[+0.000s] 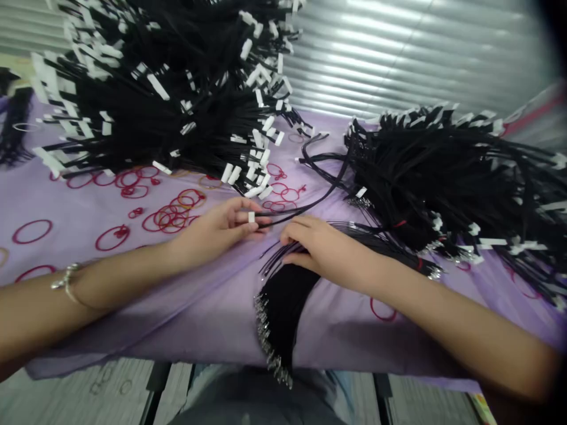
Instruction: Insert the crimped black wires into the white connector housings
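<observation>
Left hand (212, 233) pinched shut on a black wire (283, 213), right at its white tag (251, 217). Right hand (323, 248) lies open on a fanned bundle of black wires (283, 301), fingers resting, not clamped. Bundle sits at the near edge of the purple cloth (88, 319), metal ends (270, 348) drooping over it (count unclear). Two big wire heaps (155, 100) (443, 177) toward the far edge, red rubber bands (170, 212) on the left. Risks: a hard tug could snag the pinched wire in the heaps — or a push could slide the bundle off the edge.
</observation>
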`<action>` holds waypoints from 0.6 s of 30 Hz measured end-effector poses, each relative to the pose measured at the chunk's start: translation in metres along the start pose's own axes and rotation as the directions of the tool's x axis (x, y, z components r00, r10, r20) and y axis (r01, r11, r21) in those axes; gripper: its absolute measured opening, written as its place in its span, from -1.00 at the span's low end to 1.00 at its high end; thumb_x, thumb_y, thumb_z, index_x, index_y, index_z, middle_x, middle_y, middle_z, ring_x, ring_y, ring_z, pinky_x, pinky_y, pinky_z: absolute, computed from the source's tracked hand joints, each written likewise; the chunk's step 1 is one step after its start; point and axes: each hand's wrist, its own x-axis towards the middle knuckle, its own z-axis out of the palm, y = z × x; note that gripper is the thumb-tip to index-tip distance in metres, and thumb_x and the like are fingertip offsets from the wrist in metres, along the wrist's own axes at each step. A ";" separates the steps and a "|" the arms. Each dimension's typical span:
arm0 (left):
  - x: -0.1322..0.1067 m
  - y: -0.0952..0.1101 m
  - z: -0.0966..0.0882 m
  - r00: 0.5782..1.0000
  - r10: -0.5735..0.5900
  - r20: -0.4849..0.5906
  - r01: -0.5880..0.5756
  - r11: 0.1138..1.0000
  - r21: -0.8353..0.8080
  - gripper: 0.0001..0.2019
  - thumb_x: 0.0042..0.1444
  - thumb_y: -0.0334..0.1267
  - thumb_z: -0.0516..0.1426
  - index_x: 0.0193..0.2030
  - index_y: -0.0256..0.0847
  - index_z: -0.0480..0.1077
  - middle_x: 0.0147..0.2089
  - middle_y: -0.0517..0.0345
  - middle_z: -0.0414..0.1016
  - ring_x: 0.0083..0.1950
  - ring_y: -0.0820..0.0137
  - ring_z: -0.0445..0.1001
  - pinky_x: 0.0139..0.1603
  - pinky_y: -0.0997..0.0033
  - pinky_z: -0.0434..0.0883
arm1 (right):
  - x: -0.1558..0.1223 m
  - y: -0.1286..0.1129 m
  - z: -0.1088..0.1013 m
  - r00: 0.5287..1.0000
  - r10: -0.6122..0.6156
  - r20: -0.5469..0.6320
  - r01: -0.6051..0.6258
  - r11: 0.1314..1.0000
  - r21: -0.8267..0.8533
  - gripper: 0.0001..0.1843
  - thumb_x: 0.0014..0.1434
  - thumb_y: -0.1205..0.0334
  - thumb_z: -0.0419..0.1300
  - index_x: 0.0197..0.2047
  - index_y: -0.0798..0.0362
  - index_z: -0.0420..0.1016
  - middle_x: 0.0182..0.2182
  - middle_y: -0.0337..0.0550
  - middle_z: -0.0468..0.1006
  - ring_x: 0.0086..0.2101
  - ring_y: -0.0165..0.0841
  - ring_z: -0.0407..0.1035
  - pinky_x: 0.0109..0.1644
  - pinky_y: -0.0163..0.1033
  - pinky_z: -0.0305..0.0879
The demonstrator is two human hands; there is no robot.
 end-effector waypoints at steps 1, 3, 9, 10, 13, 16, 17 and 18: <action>0.003 -0.001 -0.004 0.998 0.057 -0.004 -0.057 0.996 0.067 -0.83 0.11 -0.40 0.20 -0.16 -0.25 0.32 -0.10 0.09 0.59 -0.11 0.42 0.57 0.06 0.37 0.44 | 0.000 0.000 0.000 1.000 -0.002 -0.020 0.002 1.000 0.007 -0.83 0.13 0.31 0.25 -0.18 0.15 0.44 -0.20 -0.05 0.43 -0.14 -0.27 0.28 0.01 -0.11 0.26; 0.007 -0.001 -0.011 0.992 0.130 -0.004 -0.128 0.982 0.142 -0.83 0.08 -0.37 0.22 -0.19 -0.23 0.35 -0.11 0.11 0.60 -0.06 0.41 0.56 0.07 0.40 0.42 | 0.001 0.002 0.000 0.999 -0.018 -0.036 0.018 1.000 0.011 -0.80 0.13 0.31 0.25 -0.14 0.15 0.46 -0.16 -0.03 0.40 -0.11 -0.26 0.26 0.04 -0.09 0.24; 0.008 0.007 -0.014 0.984 0.177 -0.033 -0.165 0.958 0.234 -0.80 0.04 -0.31 0.26 -0.16 -0.22 0.47 -0.15 0.13 0.61 -0.18 0.39 0.57 -0.04 0.44 0.48 | 0.006 0.003 -0.007 0.987 -0.057 0.148 0.050 0.997 0.051 -0.91 0.21 0.33 0.16 -0.29 0.11 0.48 -0.28 -0.13 0.42 -0.24 -0.35 0.28 -0.04 -0.15 0.22; 0.006 0.008 -0.012 0.979 0.191 -0.065 -0.166 0.946 0.278 -0.80 0.04 -0.29 0.27 -0.17 -0.21 0.50 -0.18 0.14 0.61 -0.19 0.38 0.56 -0.05 0.43 0.48 | 0.006 0.001 -0.008 0.984 -0.063 0.167 0.059 0.998 0.027 -0.88 0.23 0.34 0.13 -0.32 0.12 0.47 -0.29 -0.13 0.42 -0.23 -0.33 0.27 -0.03 -0.13 0.21; -0.001 0.012 -0.003 0.974 0.182 -0.133 -0.136 0.945 0.298 -0.83 0.00 -0.30 0.30 -0.22 -0.18 0.56 -0.25 0.19 0.60 -0.16 0.36 0.54 -0.03 0.43 0.45 | 0.004 -0.005 -0.012 0.986 -0.075 0.151 0.080 0.996 -0.028 -0.87 0.26 0.34 0.07 -0.29 0.15 0.42 -0.24 -0.07 0.41 -0.19 -0.31 0.25 -0.01 -0.14 0.19; -0.011 0.013 0.008 0.993 0.023 -0.119 -0.016 0.998 0.053 -0.86 -0.05 -0.34 0.32 -0.29 -0.23 0.56 -0.26 0.16 0.59 -0.18 0.37 0.54 -0.07 0.42 0.46 | 0.001 -0.011 -0.016 0.996 -0.015 0.086 0.011 0.998 0.057 -0.89 0.27 0.31 0.07 -0.26 0.13 0.39 -0.32 -0.16 0.45 -0.32 -0.40 0.28 -0.19 -0.27 0.21; -0.014 0.012 0.011 0.994 -0.050 -0.097 0.047 0.998 -0.035 -0.87 -0.05 -0.36 0.32 -0.30 -0.26 0.55 -0.25 0.13 0.60 -0.20 0.38 0.54 -0.08 0.41 0.47 | 0.001 -0.013 -0.018 0.999 -0.001 0.048 -0.005 0.994 0.113 -0.91 0.26 0.32 0.08 -0.25 0.12 0.40 -0.35 -0.20 0.47 -0.36 -0.44 0.29 -0.24 -0.31 0.20; -0.018 0.011 0.015 0.991 -0.116 -0.072 0.108 0.988 -0.107 -0.88 -0.04 -0.37 0.31 -0.30 -0.28 0.54 -0.26 0.10 0.60 -0.22 0.40 0.55 -0.09 0.41 0.48 | 0.000 -0.014 -0.019 1.000 0.000 0.006 -0.001 0.985 0.174 -0.91 0.24 0.33 0.09 -0.24 0.11 0.41 -0.37 -0.23 0.49 -0.39 -0.47 0.31 -0.27 -0.34 0.19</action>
